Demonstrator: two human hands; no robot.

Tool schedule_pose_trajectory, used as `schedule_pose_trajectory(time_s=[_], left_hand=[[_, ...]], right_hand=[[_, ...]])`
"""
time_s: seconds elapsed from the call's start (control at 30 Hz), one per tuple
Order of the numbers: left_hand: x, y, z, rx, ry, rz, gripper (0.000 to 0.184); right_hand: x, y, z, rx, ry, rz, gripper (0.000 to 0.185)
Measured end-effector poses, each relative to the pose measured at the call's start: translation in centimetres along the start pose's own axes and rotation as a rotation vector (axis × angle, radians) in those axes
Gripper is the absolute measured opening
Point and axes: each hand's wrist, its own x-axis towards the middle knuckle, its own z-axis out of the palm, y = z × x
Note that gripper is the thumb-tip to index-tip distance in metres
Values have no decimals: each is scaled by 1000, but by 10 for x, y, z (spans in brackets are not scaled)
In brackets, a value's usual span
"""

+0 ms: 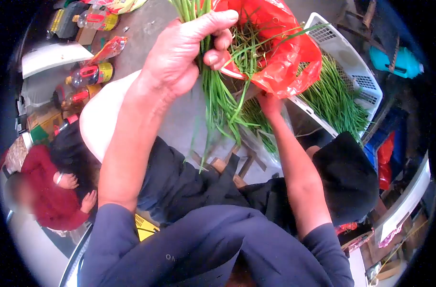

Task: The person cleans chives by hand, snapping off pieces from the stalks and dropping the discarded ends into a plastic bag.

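Note:
A bunch of long green stalks (pixel 215 93) hangs leaf-down from my left hand (pixel 184 52), whose fingers are wrapped round it near the top of the view. To the right of that fist is a red plastic bag (pixel 299 60) with its mouth open and loose green scraps (pixel 249 45) inside. My right hand (pixel 270 103) is at the underside of the red bag; the bag hides most of its fingers. Below the bag, more green leaves lie in clear plastic (pixel 263 138).
A white crate (pixel 359 69) full of green stalks (pixel 335 98) stands at the right. Bottles with red labels (pixel 91 75) are at the upper left. A person in a red top (pixel 50 191) sits at the left. A teal bottle (pixel 397 62) lies at the far right.

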Motion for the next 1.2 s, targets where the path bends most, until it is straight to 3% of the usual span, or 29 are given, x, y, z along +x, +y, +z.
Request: schedule_pose_trajectory(time_s=[0.03, 0.1, 0.23, 0.3, 0.33, 0.4, 0.63, 0.83, 1.13, 1.2], left_hand=[[-1, 1, -1, -5, 3, 24, 15], [-4, 4, -2, -2, 20, 62, 15], [-8, 7, 0, -16, -15, 72, 17], [-10, 5, 1, -23, -11, 69, 17], [-9, 4, 0, -22, 10, 61, 18], [-6, 0, -2, 17, -25, 79, 19], [-9, -26, 13, 305, -257, 0, 10], [-18, -56, 27, 311, -405, -197, 22], [-9, -67, 29, 243, -338, -161, 18], [-7, -67, 27, 239, -242, -123, 14]], right_hand=[[0, 1, -5, -8, 5, -6, 29], [-3, 2, -20, 16, -225, 95, 23], [-11, -13, -60, 9, -352, 80, 20], [-7, -40, -92, 290, -493, 198, 17], [-4, -54, -109, 278, -482, 197, 17], [3, -84, -144, 763, -649, 405, 13], [23, -156, -251, 1214, -494, 468, 9], [35, -163, -269, 1395, -396, 433, 14], [35, -168, -245, 1409, -288, 461, 17], [36, -170, -246, 1152, -213, 482, 18]])
